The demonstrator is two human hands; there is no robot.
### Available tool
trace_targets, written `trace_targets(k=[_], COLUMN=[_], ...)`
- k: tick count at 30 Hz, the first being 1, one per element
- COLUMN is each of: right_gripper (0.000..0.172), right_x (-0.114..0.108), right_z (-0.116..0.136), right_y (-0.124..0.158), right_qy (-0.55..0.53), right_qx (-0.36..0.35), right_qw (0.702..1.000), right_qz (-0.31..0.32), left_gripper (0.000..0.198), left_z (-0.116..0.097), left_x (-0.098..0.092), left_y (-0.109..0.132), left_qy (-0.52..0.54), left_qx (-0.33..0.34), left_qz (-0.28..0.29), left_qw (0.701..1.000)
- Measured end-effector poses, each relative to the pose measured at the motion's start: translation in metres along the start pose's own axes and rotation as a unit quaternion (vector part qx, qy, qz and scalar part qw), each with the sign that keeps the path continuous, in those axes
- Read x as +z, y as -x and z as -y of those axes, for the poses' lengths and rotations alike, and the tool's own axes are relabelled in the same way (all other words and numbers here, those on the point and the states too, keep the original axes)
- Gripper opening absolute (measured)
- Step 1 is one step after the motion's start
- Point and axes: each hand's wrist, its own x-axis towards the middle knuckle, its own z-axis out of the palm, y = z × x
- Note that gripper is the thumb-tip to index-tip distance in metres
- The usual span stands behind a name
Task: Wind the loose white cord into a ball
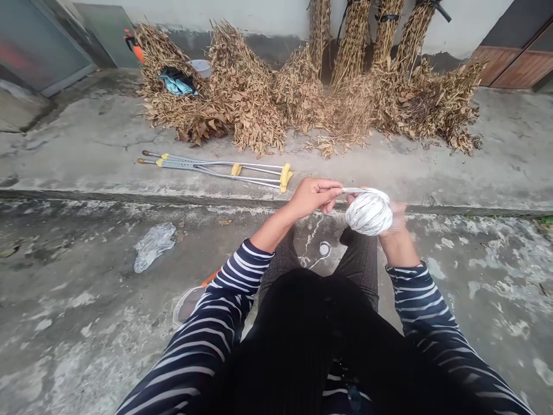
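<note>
A round ball of white yarn (369, 213) with thin dark streaks is in my right hand (395, 218), whose fingers are mostly hidden behind it and slightly blurred. My left hand (317, 196), to the left of the ball, pinches a strand of the yarn between thumb and forefinger. That strand runs taut from my fingertips to the top of the ball. On the ground between my legs lies a small white coil (324, 249) with a loose end of cord trailing from it.
A pair of crutches (216, 169) with yellow pads lies on the raised concrete step ahead. Dried plant bundles (254, 92) lean along the wall. A crumpled clear plastic bag (154, 246) is on the ground at left. The step's edge (194, 202) crosses in front of me.
</note>
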Motion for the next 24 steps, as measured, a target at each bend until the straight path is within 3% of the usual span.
trace_targets(k=[5, 10, 15, 24], right_gripper=[0.064, 0.061, 0.058, 0.049], right_x=[0.013, 0.02, 0.014, 0.016], right_z=[0.001, 0.007, 0.009, 0.019], right_y=[0.002, 0.003, 0.003, 0.003], right_qy=[0.039, 0.088, 0.122, 0.212], right_qx=[0.017, 0.027, 0.026, -0.011], right_qw=[0.999, 0.993, 0.99, 0.975], right_qz=[0.034, 0.077, 0.061, 0.057], left_gripper=[0.019, 0.014, 0.006, 0.027], left_z=[0.0, -0.008, -0.015, -0.026], left_x=[-0.006, -0.015, -0.025, -0.039], left_y=[-0.003, -0.004, -0.005, -0.001], left_qy=[-0.015, -0.003, -0.017, -0.095], left_qx=[0.013, -0.037, -0.063, -0.046], left_qz=[-0.041, -0.021, -0.005, 0.003], left_qw=[0.999, 0.999, 0.998, 0.994])
